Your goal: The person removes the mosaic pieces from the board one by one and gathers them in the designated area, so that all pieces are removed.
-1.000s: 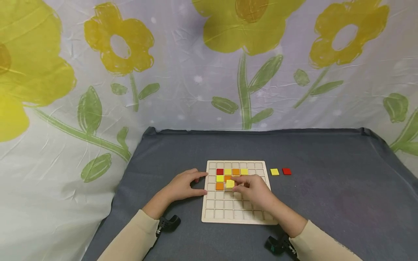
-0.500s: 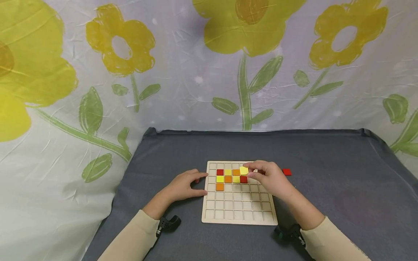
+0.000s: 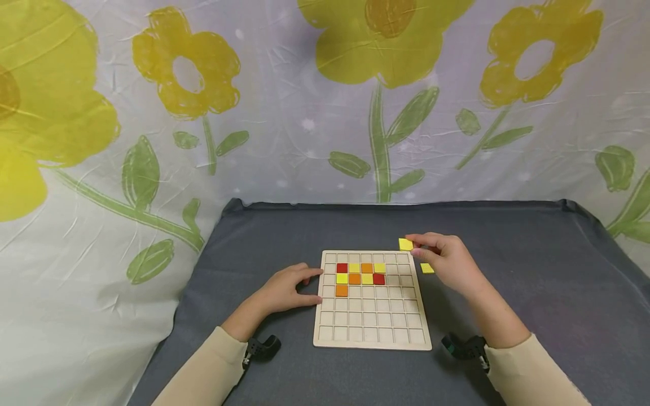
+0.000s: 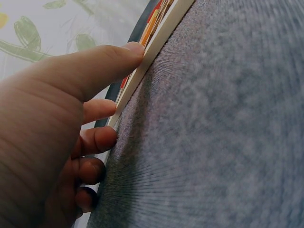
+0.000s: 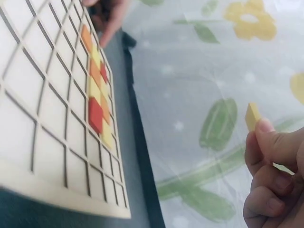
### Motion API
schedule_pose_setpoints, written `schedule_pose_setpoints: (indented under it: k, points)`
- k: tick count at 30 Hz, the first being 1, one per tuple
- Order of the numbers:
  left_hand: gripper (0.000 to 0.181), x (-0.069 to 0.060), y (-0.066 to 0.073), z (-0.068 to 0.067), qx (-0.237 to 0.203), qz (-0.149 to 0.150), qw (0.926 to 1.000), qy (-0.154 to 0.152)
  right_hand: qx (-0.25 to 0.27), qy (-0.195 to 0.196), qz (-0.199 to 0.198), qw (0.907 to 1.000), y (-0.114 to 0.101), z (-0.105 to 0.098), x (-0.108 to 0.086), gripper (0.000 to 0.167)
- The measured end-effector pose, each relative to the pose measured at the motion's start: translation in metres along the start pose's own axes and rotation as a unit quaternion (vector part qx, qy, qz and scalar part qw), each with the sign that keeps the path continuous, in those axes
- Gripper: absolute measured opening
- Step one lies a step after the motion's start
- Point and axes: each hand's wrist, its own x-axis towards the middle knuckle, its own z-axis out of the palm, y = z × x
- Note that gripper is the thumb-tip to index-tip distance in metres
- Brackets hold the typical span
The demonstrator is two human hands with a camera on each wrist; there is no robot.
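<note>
While the left hand (image 3: 290, 289) touches the board, the right hand (image 3: 447, 264) holds a yellow tile

As the head view shows it, the inventory runs thus:

Held tile (image 3: 405, 244): one, yellow, pinched by its edge between the right thumb and fingers, off the grid and by the far right corner of the board. Being square, it offers no long axis (the right wrist view shows it nearly side-on).

Board (image 3: 378, 336): one, pale, gridded, lying left of the right hand and mostly nearer the person. This is the relation that matters: the right hand is the nearer to the held tile, with the grid leftward and towards the body.

Left hand: fingers relaxed, gripping nothing; thumb and forefinger against the board's left edge.

Tiles set in the grid: nine, as four in the farther row, four in the next, and a single orange tile (image 3: 342, 290) below at the left.

Spare tile (image 3: 427, 268): yellow, on the dark cloth (image 3: 548, 316), just right of the board, partly covered by the right hand.
</note>
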Motion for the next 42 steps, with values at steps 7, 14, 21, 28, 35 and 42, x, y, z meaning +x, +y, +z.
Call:
schedule_pose_setpoints:
  k: [7,14,21,28,35,42]
  points:
    - [0.068,0.0,0.0,0.0,0.001,-0.001,1.0,0.0,-0.021,0.017,0.006,0.9996,0.008,-0.02,0.003,0.037]
    - [0.068,0.0,-0.001,0.001,-0.001,-0.004,1.0,0.001,-0.048,0.037,-0.001,0.9982,0.024,-0.039,0.003,0.037]
    - [0.068,-0.001,-0.001,0.001,-0.002,-0.009,1.0,0.001,-0.062,0.034,0.03,0.9971,0.04,-0.057,0.002,0.039]
    - [0.069,0.0,0.001,0.0,-0.005,-0.004,1.0,0.002,-0.062,0.01,0.056,0.9965,0.058,-0.07,0.0,0.039]
    - [0.068,-0.001,0.004,-0.003,-0.008,-0.001,1.0,0.002,-0.053,-0.026,0.082,0.9949,0.076,-0.083,-0.003,0.043]
    - [0.068,-0.002,0.004,-0.002,-0.009,-0.001,1.0,-0.002,-0.052,-0.072,0.107,0.9903,0.098,-0.093,-0.01,0.046]
